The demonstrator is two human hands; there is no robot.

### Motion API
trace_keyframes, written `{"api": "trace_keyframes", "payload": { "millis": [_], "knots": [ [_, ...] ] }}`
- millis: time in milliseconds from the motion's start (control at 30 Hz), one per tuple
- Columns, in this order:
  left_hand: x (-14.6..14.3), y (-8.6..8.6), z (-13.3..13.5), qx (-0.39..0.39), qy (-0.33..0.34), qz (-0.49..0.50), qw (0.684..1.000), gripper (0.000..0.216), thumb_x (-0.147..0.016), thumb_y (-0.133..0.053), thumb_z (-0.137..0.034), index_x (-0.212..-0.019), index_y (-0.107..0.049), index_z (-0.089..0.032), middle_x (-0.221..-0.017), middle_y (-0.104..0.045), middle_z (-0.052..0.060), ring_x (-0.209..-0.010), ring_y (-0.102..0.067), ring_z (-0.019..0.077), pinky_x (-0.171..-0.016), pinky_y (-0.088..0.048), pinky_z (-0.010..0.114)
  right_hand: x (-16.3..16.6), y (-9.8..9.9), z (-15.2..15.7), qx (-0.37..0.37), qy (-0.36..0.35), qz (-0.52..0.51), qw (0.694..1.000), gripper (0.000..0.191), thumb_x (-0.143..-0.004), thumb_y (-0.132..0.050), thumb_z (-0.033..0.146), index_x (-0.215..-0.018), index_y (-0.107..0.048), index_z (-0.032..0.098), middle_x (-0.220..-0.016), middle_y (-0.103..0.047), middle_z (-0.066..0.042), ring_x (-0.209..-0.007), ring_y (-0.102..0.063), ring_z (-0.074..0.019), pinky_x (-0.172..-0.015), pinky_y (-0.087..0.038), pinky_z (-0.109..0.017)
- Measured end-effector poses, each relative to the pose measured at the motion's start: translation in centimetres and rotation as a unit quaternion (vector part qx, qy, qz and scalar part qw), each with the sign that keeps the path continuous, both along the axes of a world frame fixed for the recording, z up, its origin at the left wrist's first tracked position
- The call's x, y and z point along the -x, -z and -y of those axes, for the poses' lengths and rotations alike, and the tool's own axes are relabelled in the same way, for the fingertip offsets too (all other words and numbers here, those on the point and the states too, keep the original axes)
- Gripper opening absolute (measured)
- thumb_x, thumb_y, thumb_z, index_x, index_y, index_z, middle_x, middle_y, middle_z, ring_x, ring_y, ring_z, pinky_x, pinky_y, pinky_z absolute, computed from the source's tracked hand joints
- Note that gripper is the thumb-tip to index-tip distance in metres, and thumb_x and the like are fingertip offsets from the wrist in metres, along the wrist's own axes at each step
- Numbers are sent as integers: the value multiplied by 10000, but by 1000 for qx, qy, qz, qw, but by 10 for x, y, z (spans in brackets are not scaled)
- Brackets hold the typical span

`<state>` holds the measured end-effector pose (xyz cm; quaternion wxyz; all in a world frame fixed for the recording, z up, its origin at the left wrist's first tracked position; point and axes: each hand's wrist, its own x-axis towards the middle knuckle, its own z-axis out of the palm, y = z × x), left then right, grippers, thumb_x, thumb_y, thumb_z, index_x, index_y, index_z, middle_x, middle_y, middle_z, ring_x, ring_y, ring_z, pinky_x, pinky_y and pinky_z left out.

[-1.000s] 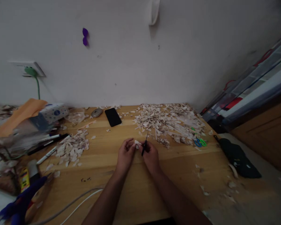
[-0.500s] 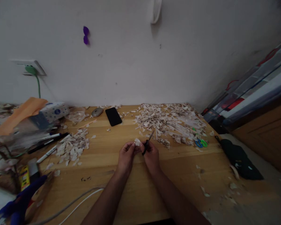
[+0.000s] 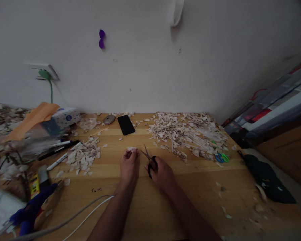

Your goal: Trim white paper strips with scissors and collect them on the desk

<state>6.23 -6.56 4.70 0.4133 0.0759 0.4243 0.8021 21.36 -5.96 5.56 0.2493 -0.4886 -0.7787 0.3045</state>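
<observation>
The fingers of the left hand (image 3: 128, 165), near the centre of the frame, are pinched together on a small whitish piece (image 3: 132, 148), which pokes up from the fingertips. Just right of it, the right hand (image 3: 163, 174) has its fingers curled round the black handles of a pair of scissors (image 3: 146, 154), whose blades stand spread, tips pointing up and left, near the piece but apart from it. From where I stand, both forearms come in over the wooden table (image 3: 145, 201) from the bottom edge.

Beyond the hands, a black phone (image 3: 126, 125) lies above centre, beside a grey oval object (image 3: 108, 119). A broad heap of pale scraps (image 3: 170, 125) spreads over the right of centre, with blue and green handles (image 3: 218, 158) at its lower right edge. Left of the hands sits a smaller pile of pale pieces (image 3: 83, 155), a white pen (image 3: 57, 162) against it. At lower left there's a blue glue gun (image 3: 37, 204) and a yellow packet (image 3: 34, 185), its dark print too small for me to read. Further up the left side, a spotted box (image 3: 66, 117) carries a round blue emblem, its lettering illegible from here
</observation>
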Motion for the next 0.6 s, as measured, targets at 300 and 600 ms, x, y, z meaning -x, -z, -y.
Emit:
{"api": "trace_keyframes", "payload": {
  "millis": [300, 600],
  "knots": [
    [-3, -1, 3, 29, 76, -38, 996, 453, -579, -927, -333, -947, -703, -192, -807, -744, 11, -690, -668, 130, -701, -503, 249, 1, -4, -3, -3, -14, 43, 999, 159, -848, -662, 391, -833, -613, 240, -806, -705, -35, -721, -632, -206, -627, -361, -272],
    [1, 12, 3, 54, 99, -75, 991, 292, -609, -901, -354, -746, -719, -172, -665, -690, 3, -597, -606, 107, -604, -453, 206, -1, -3, -9, 14, -14, 22, 1000, 207, -857, -657, 434, -764, -636, 250, -730, -703, -16, -643, -609, -187, -586, -332, -265]
  ]
}}
